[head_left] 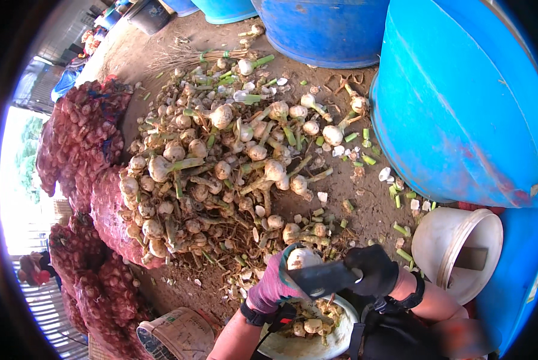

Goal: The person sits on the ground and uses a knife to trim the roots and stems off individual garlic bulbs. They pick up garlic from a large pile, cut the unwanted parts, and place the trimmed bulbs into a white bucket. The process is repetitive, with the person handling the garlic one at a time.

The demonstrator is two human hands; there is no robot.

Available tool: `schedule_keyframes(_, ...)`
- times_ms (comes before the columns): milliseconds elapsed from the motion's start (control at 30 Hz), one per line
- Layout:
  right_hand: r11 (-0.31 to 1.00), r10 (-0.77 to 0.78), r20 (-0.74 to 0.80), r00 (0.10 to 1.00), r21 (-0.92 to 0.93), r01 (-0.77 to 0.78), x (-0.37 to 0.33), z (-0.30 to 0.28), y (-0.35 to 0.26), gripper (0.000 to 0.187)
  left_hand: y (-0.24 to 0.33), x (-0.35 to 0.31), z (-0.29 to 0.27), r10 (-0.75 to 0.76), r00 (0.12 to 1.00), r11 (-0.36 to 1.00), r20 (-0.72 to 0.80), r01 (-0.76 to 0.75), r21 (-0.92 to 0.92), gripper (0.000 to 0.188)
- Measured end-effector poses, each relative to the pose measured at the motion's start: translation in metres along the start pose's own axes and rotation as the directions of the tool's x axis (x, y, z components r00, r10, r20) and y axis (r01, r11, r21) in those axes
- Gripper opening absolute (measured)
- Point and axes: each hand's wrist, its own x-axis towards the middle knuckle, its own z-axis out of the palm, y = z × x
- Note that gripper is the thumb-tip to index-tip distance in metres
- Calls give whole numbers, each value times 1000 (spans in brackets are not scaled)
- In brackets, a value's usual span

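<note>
In my left hand, gloved in pink and green, the fingers are wrapped round a white garlic bulb. A black glove covers my right hand, which is closed on a knife; its broad dark blade lies across the near side of the bulb, close to my left fingers. The knife's handle is hidden in my fist. Below both hands sits a pale bowl with several trimmed garlic bulbs in it. Just beyond my hands spreads a large heap of garlic with stalks and roots attached.
Red mesh sacks full of bulbs line the left. Blue tubs stand at the right and back. A white bucket lies tipped beside my right arm; another bucket is at lower left. Cut green stalk pieces litter the ground.
</note>
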Motion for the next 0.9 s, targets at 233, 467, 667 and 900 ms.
schedule_keyframes(233, 966, 40, 108, 993, -258, -10, -4, 8, 12, 24, -6, -7, 12, -284, 956, 938, 80, 294, -185, 44)
schedule_keyframes(467, 906, 279, 66, 958, -348, -240, -6, 16, 48, 20, -33, -20, 1, -42, 945, 877, 324, 190, -441, 55)
schedule_keyframes(667, 880, 471, 66, 879, -97, -465, -8, 2, 27, 19, 11, 0, 15, -79, 976, 837, -201, -44, -546, 91)
schedule_keyframes(900, 977, 156, 187, 970, 113, -179, -3, 33, 3, 16, 20, 14, 32, -284, 800, 325, -528, -437, -838, 58)
